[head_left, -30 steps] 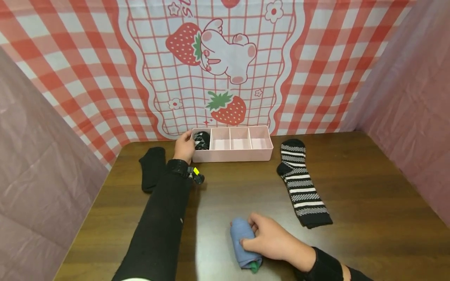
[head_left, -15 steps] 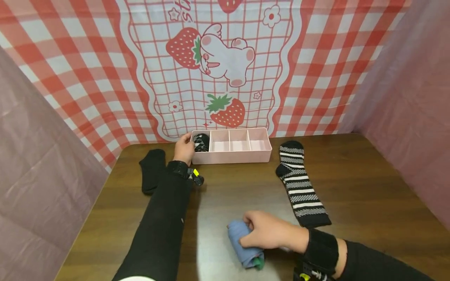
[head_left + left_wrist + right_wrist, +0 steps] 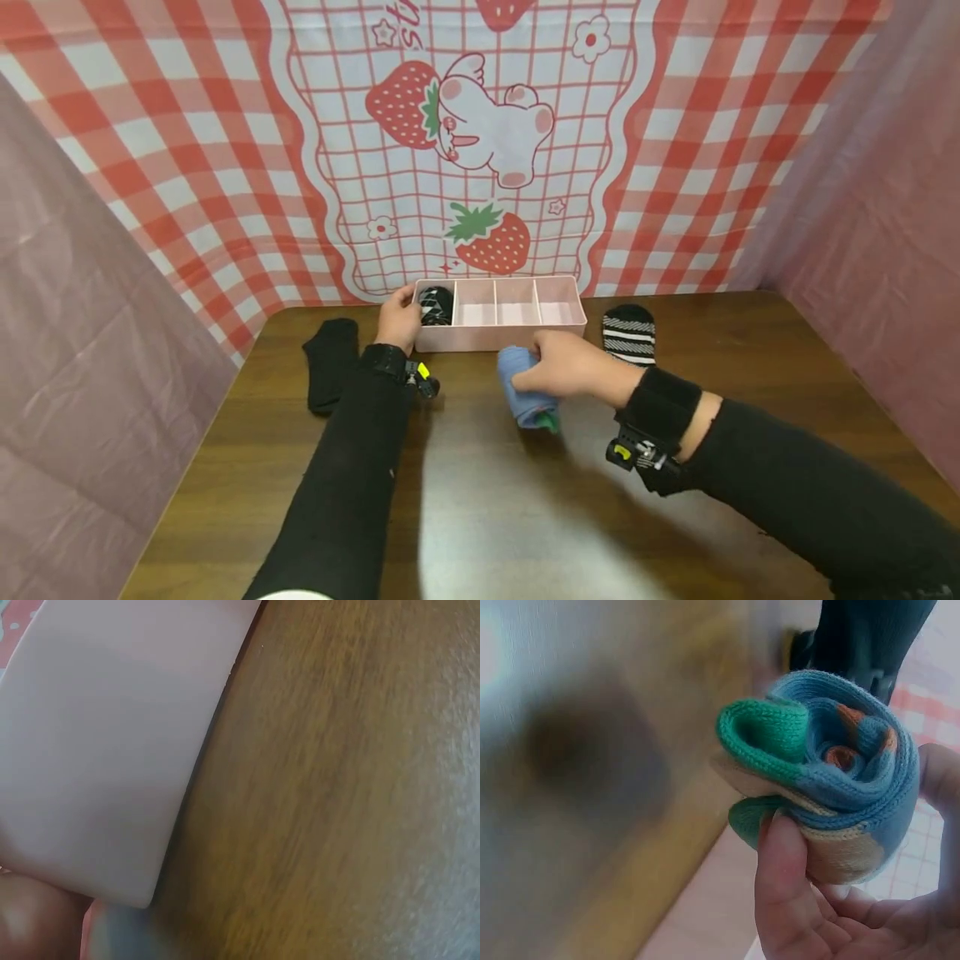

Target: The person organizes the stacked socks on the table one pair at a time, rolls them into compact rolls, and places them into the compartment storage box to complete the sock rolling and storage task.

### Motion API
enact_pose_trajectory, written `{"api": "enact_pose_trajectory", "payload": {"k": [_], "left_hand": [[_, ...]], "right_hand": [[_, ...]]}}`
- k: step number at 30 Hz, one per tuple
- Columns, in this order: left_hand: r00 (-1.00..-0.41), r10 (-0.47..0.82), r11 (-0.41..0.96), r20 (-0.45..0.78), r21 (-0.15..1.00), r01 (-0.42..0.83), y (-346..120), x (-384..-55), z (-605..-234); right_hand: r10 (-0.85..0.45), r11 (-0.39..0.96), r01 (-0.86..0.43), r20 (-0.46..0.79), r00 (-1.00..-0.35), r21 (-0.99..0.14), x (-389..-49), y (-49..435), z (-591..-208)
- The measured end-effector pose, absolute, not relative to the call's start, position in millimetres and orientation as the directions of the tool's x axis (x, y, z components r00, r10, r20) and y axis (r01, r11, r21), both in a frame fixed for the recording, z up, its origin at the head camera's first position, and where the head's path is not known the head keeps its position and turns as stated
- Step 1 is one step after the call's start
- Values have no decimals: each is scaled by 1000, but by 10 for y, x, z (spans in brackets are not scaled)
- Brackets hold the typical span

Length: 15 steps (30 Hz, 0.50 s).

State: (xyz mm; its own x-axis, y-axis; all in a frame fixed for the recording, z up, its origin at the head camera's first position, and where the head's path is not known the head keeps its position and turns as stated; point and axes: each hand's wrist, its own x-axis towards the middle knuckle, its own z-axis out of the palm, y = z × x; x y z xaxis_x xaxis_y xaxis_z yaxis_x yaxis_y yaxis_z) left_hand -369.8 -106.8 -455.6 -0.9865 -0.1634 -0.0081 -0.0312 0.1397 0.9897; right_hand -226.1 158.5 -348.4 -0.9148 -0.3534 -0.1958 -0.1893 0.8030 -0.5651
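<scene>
A rolled blue sock [image 3: 517, 387] with green and tan patches is gripped between the thumb and fingers of my right hand [image 3: 566, 364], raised over the table just in front of the pink divided box [image 3: 498, 338]. In the right wrist view the coiled end of the sock [image 3: 855, 765] faces the camera. My left hand [image 3: 400, 319] holds the box by its left end, fingers at the rim. Inside the leftmost compartment sits a rolled black patterned sock [image 3: 436, 306]; the other compartments show bare pink floors. In the left wrist view the box wall [image 3: 112, 750] fills the upper left.
A flat black sock [image 3: 332, 367] lies to the left, partly behind my left sleeve. On the right, a striped black-and-white sock [image 3: 629, 333] is mostly covered by my right arm. A red checked cloth [image 3: 697, 142] hangs right behind the box.
My right hand has lifted the rolled blue sock and carried it away from me, toward the box. The left hand stays at the box's left end.
</scene>
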Motion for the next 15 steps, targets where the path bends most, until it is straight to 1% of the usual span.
{"api": "enact_pose_trajectory", "payload": {"k": [6,10,15], "left_hand": [[-987,-162,153,-9,988,-34,-1068,-3693,-4553],[-986,-165,150,0,988,-25,-1057,-3688,-4542],[-986,-169,147,10,989,-15,-1056,-3671,-4529]], "right_hand": [[-291,808,-80,-278,-915,-583,-2556,1448,-3406],[-260,809,-55,-274,-926,-585,-2726,1331,-3367],[-259,756,-26,-263,-929,-654,-2869,1138,-3233]]}}
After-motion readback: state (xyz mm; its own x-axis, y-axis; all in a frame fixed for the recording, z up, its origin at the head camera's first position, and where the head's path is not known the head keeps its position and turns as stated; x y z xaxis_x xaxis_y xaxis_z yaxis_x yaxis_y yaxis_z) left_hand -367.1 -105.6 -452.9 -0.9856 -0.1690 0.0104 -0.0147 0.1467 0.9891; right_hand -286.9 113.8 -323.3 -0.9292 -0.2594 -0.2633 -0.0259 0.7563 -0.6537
